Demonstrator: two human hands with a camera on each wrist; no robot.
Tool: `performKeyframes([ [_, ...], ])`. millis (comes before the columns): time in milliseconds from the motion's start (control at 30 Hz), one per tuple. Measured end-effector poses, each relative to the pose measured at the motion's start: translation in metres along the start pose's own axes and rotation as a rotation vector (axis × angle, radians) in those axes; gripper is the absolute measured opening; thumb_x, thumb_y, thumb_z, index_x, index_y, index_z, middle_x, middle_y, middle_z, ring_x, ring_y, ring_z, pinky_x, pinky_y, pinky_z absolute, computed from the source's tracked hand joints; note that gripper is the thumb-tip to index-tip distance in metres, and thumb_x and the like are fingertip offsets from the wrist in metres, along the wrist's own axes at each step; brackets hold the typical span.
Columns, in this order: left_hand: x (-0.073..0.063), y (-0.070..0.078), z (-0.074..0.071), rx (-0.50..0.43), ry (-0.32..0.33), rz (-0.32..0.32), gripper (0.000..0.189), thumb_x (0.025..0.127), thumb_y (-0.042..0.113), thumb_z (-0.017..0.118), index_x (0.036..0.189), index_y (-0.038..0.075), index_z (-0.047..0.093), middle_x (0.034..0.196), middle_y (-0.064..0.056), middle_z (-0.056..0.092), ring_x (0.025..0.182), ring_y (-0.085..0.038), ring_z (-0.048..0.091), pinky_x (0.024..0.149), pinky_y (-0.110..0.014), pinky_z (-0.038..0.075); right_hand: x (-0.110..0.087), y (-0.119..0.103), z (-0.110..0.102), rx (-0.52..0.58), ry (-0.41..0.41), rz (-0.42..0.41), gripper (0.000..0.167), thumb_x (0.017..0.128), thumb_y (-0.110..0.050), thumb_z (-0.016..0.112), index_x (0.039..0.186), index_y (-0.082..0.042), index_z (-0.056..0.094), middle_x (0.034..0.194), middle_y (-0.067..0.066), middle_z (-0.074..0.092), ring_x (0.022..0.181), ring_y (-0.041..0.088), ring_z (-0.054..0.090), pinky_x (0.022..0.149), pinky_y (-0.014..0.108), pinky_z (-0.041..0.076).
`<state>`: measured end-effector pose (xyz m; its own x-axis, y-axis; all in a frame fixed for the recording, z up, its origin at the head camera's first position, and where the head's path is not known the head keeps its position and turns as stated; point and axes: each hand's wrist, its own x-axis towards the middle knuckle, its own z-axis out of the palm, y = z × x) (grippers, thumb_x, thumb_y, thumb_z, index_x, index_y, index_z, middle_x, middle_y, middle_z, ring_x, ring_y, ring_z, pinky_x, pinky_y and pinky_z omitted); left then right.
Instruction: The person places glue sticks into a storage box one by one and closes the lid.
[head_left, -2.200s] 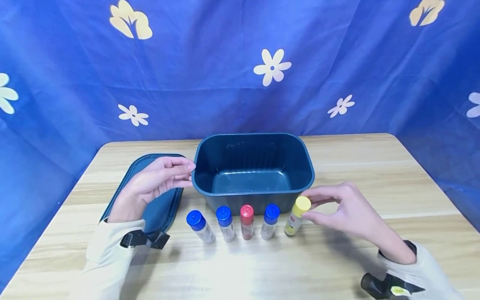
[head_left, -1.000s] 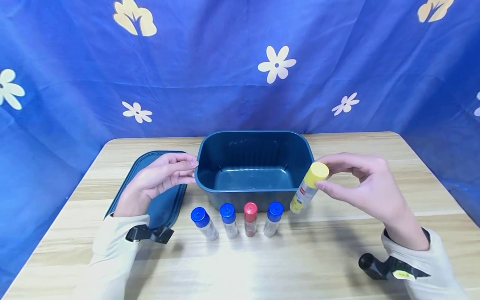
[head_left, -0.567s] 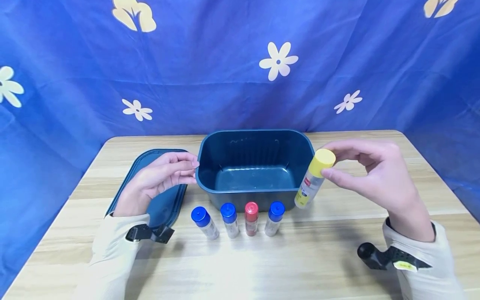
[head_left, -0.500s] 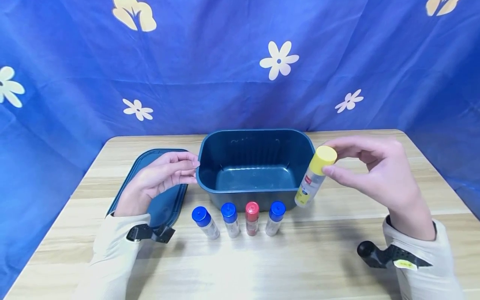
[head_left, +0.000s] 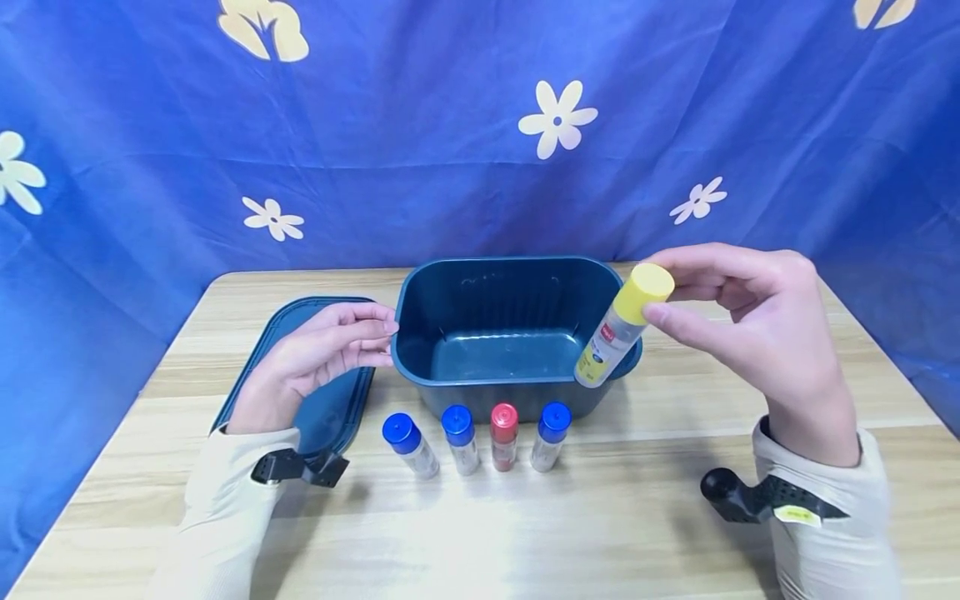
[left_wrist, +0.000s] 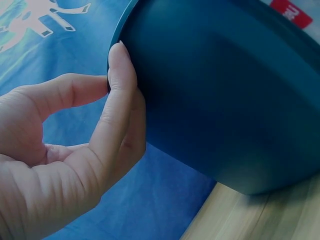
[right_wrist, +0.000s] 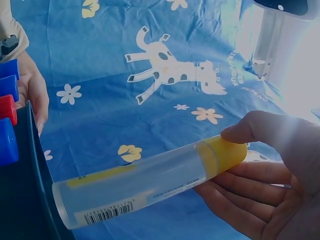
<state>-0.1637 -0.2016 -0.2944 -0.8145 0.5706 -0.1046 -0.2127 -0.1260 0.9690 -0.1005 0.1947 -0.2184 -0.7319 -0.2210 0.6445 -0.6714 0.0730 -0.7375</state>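
Yellow-capped cylindrical clear-plastic tube [head_left: 610, 342], just lifted higher, now apparently near rim height, tilts at the front-right corner of a rectangular dark-teal plastic box [head_left: 480, 395], cap pinched in the right hand [head_left: 768, 325]; the left hand [head_left: 322, 348] pinches the box's left rim.

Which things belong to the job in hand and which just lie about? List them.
Likely in the job:
yellow-capped tube, pinched by the right hand
teal box, held by the left hand
probably blue-capped tubes and red-capped tube

Apparently just about:
lid, beside the box
blue curtain
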Motion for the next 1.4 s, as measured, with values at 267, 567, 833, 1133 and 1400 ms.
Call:
performKeyframes([
  [267, -0.001, -0.001, -0.001, -0.025, -0.008, 0.018, 0.017, 0.099, -0.001, 0.046, 0.103, 0.000, 0.062, 0.092, -0.007, 0.069, 0.084, -0.018, 0.070, 0.083, -0.032, 0.056, 0.008, 0.005, 0.006, 0.031, 0.034, 0.013, 0.033, 0.071, 0.019, 0.072, 0.102, 0.012, 0.068, 0.091, 0.019, 0.071, 0.074, 0.022, 0.071, 0.068, 0.024, 0.057],
  [567, 0.000, 0.000, -0.001, -0.003, -0.005, 0.018, 0.016, 0.100, 0.000, 0.046, 0.103, 0.000, 0.062, 0.093, -0.008, 0.068, 0.083, -0.019, 0.070, 0.084, -0.033, 0.056, 0.012, 0.010, 0.016, 0.020, 0.072, 0.014, 0.031, 0.072, 0.017, 0.073, 0.102, 0.011, 0.069, 0.092, 0.016, 0.071, 0.078, 0.021, 0.070, 0.073, 0.026, 0.058],
  [833, 0.001, -0.001, -0.003, 0.007, -0.001, 0.012, 0.016, 0.100, 0.000, 0.046, 0.105, -0.002, 0.060, 0.091, -0.007, 0.067, 0.080, -0.017, 0.069, 0.083, -0.031, 0.057, 0.015, 0.020, 0.017, -0.045, 0.071, 0.021, 0.030, 0.075, 0.013, 0.073, 0.104, 0.008, 0.069, 0.095, 0.012, 0.072, 0.080, 0.019, 0.070, 0.074, 0.025, 0.057],
  [1133, 0.001, -0.001, -0.004, -0.010, -0.012, 0.013, 0.017, 0.100, -0.001, 0.045, 0.104, -0.002, 0.061, 0.092, -0.007, 0.068, 0.084, -0.020, 0.070, 0.084, -0.032, 0.056, 0.019, 0.030, 0.021, -0.031, 0.106, 0.111, 0.027, 0.075, 0.012, 0.074, 0.101, 0.006, 0.071, 0.093, 0.012, 0.072, 0.082, 0.020, 0.070, 0.076, 0.025, 0.057],
  [1400, 0.001, 0.001, -0.002, -0.037, -0.029, 0.031, 0.017, 0.099, -0.002, 0.045, 0.102, -0.001, 0.062, 0.091, -0.007, 0.068, 0.081, -0.018, 0.070, 0.083, -0.031, 0.057, 0.021, 0.042, 0.021, -0.106, 0.087, 0.144, 0.026, 0.079, 0.007, 0.073, 0.105, 0.005, 0.069, 0.094, 0.004, 0.072, 0.084, 0.017, 0.069, 0.077, 0.023, 0.057],
])
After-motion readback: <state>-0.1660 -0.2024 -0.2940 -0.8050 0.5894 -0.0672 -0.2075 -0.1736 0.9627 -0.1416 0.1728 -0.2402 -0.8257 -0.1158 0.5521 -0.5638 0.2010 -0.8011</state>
